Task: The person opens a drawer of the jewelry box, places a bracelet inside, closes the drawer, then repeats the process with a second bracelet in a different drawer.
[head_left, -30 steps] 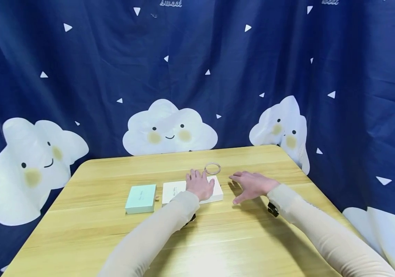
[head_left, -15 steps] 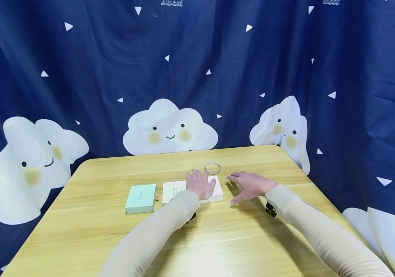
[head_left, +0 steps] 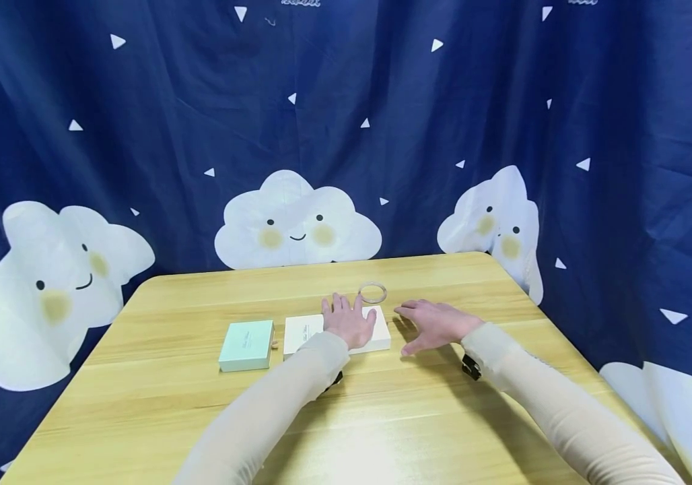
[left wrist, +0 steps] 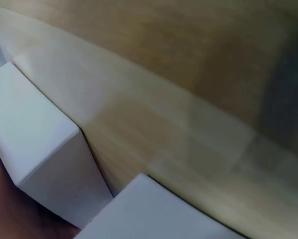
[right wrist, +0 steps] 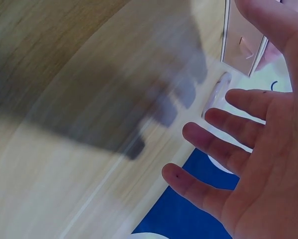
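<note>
My left hand (head_left: 349,327) rests across white boxes on the table, fingers extended forward over them. The head view shows a white box (head_left: 303,331) with small print left of the hand and a white box (head_left: 380,331) right of it. The left wrist view shows two white box ends, one upper left (left wrist: 29,114) and one at the bottom (left wrist: 158,214). My right hand (head_left: 439,323) hovers to the right, fingers spread, holding nothing. Beyond the boxes lies a thin pale ring like a bangle (head_left: 373,292). The right wrist view shows a small pull tab (right wrist: 246,48) on a box end.
A mint-green box (head_left: 246,346) with a small tab on its right side lies left of the white ones. All stand on a wooden table (head_left: 140,404). A dark blue curtain (head_left: 322,135) with clouds hangs behind its far edge.
My right hand has drifted slightly left, towards the boxes. The left hand stays on the white boxes, and the boxes and ring have not visibly moved.
</note>
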`<state>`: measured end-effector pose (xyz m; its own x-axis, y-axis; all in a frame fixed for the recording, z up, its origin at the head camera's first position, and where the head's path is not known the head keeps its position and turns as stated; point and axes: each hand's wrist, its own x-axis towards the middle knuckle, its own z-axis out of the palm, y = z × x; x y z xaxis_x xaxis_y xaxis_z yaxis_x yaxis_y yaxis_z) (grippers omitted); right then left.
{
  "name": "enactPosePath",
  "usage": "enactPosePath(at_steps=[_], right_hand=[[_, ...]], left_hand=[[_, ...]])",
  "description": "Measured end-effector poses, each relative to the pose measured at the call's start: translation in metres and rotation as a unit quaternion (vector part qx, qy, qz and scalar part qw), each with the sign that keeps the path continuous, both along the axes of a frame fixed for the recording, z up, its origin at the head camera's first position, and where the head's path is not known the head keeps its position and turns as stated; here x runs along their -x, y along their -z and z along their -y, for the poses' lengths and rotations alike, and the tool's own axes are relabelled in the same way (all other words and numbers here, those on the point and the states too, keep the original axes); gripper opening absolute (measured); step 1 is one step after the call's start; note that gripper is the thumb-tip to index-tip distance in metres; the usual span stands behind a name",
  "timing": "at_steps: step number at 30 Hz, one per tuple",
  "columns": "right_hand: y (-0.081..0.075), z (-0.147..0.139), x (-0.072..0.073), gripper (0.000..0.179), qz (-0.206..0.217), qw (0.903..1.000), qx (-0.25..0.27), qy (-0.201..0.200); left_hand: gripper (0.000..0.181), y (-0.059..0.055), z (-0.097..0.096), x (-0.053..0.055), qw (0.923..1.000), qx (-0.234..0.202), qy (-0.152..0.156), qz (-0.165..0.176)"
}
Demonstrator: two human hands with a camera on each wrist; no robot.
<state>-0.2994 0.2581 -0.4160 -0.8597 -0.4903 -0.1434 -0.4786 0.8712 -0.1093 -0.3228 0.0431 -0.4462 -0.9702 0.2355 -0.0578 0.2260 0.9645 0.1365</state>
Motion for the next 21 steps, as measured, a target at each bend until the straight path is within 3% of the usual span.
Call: enactPosePath(at_steps=[8,14,21], right_hand=[[0.0005,0.0029,0.0005,0.101,0.002,1.0,0.001,-0.001],[0.0011,0.0048,0.0017,0.098,0.002,1.0,0.007,0.004],[0.0049,0.0037,0.0082,0.075,-0.015,0.9991,0.037,-0.014]], left_hand=[[0.069,0.0049,0.004,0.003,0.9999,-0.009,0.004,0.007],[0.069,0.0025,0.004,0.0002,1.0,-0.007,0.0,0.006],[0.069,0.0022,0.0029,0.0,1.0,0.0,-0.002,0.007]])
